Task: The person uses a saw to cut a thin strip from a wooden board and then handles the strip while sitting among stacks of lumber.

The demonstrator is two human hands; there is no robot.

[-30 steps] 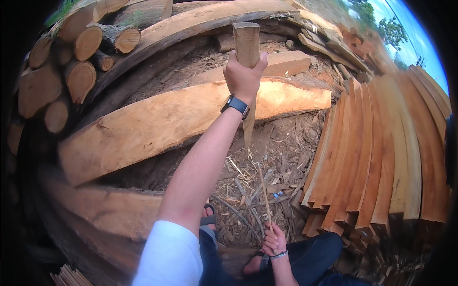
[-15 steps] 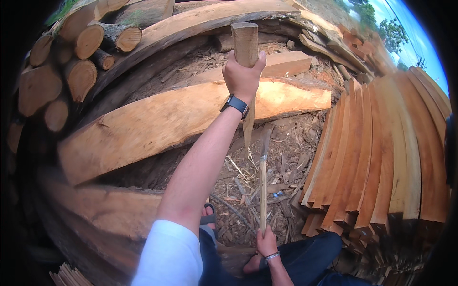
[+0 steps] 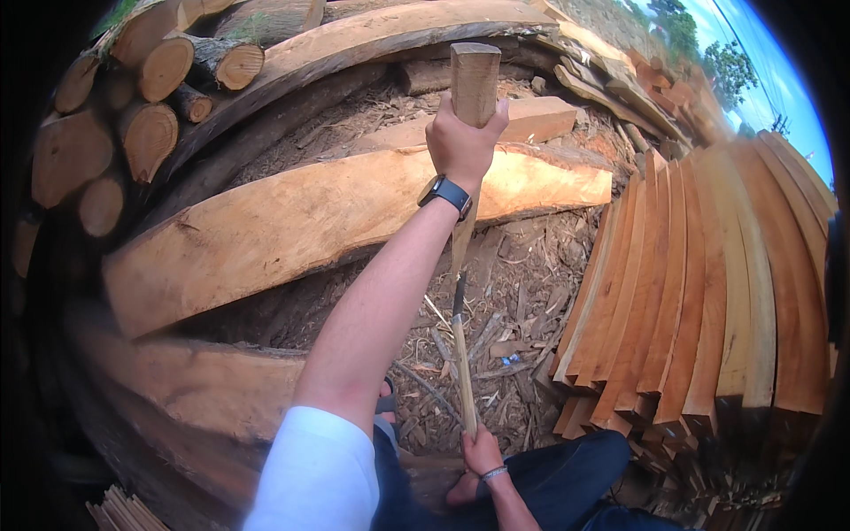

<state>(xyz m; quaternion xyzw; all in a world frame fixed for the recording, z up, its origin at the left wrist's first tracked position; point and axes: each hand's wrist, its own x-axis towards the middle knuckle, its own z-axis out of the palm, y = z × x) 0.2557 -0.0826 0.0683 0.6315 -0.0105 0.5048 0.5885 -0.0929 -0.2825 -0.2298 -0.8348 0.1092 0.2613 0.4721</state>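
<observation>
My left hand, with a dark watch at the wrist, is wrapped round the upper part of a squared wooden stake. The stake stands roughly upright, and its lower end narrows to a point. In my right hand is the end of the long wooden handle of a machete. Its dark blade meets the stake's tapered lower end in the picture; whether they touch, I cannot tell. Pale shavings lie on the chip-strewn ground just beside the blade.
A thick sawn slab lies across behind my left arm. Cut logs are piled at the far left. Long sawn boards are stacked at the right. My knee and a sandalled foot are below the work.
The machete blade has swung left, from beside the stake onto the line of its pointed end. My left hand and the stake have shifted slightly right; my right hand moved slightly left.
</observation>
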